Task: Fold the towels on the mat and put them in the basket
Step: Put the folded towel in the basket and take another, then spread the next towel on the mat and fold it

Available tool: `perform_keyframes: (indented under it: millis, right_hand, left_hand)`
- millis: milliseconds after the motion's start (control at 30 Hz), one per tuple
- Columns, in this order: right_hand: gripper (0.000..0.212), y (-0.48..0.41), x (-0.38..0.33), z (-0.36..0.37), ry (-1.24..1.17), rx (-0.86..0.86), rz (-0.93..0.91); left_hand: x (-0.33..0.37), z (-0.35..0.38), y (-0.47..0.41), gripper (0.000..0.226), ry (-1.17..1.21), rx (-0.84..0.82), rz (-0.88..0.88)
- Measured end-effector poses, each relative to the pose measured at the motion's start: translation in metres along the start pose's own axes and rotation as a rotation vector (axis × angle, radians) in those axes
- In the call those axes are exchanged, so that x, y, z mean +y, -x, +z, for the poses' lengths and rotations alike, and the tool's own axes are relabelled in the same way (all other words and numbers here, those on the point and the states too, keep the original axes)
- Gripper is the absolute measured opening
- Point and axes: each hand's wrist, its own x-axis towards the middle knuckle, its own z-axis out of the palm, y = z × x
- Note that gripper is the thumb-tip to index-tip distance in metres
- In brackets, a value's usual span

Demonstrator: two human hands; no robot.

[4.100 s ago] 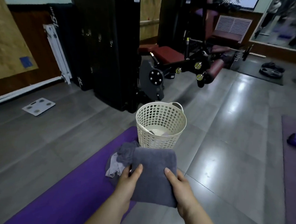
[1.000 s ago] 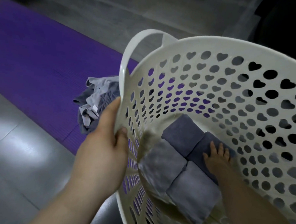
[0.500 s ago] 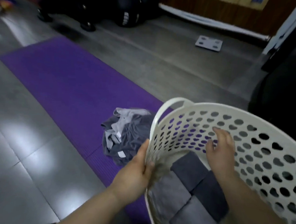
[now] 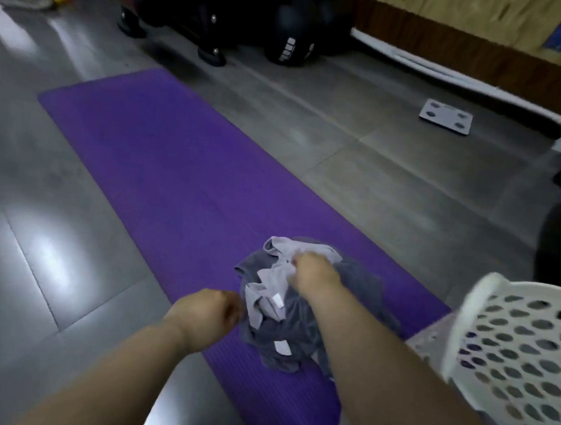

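A heap of unfolded towels (image 4: 285, 336), dark grey with a pale lilac one (image 4: 283, 254) on top, lies on the purple mat (image 4: 165, 160) near its close end. My right hand (image 4: 315, 274) is on top of the heap, its fingers curled into the pale towel. At the heap's left edge is my left hand (image 4: 207, 312), fingers curled; blur hides whether it holds cloth. The white perforated basket (image 4: 509, 341) stands at the right edge of view, beside the mat. Its inside is hidden.
Grey tiled floor surrounds the mat. A white bathroom scale (image 4: 446, 116) lies on the floor at the back right. Black gym equipment and weight bags (image 4: 289, 24) stand along the back, with a dark object (image 4: 560, 246) just behind the basket.
Both hands have left the basket: the left one released its rim, the right one came out of it. They now reach to the towel heap, and my view has swung left toward the mat.
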Motion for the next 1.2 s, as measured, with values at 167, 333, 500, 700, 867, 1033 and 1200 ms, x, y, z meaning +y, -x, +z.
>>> perform_keyframes:
  millis: [167,333,500,700,867,1033,1200]
  right_hand:
    - [0.052,-0.019,0.038,0.090,0.217,-0.143,0.316]
    - [0.037,-0.026,0.041,0.072,0.219,-0.060,0.331]
    - [0.029,0.013,0.021,-0.026,-0.412,0.310,0.490]
    - [0.024,0.088,-0.017,-0.206,-0.953,0.513,0.468]
    - [0.034,0.182,-0.058,-0.340,-1.257,0.529,0.325]
    - [0.024,0.276,-0.078,-0.441,-1.446,0.508,0.098]
    - [0.027,0.359,-0.086,-0.507,-1.512,0.591,-0.086]
  left_hand:
    - [-0.025,0.004,-0.031,0.024,0.127,0.099,0.004]
    - [-0.005,0.021,-0.018,0.045,0.358,0.010,0.064]
    - [0.006,0.018,0.060,0.019,0.831,-0.362,-0.126]
    - [0.008,-0.102,0.154,0.039,0.926,-0.410,-0.213]
    - [0.085,-0.283,0.138,0.058,0.859,0.155,-0.030]
    - [0.168,-0.409,0.159,0.078,0.705,0.270,0.307]
    - [0.214,-0.454,0.215,0.067,0.471,0.213,0.519]
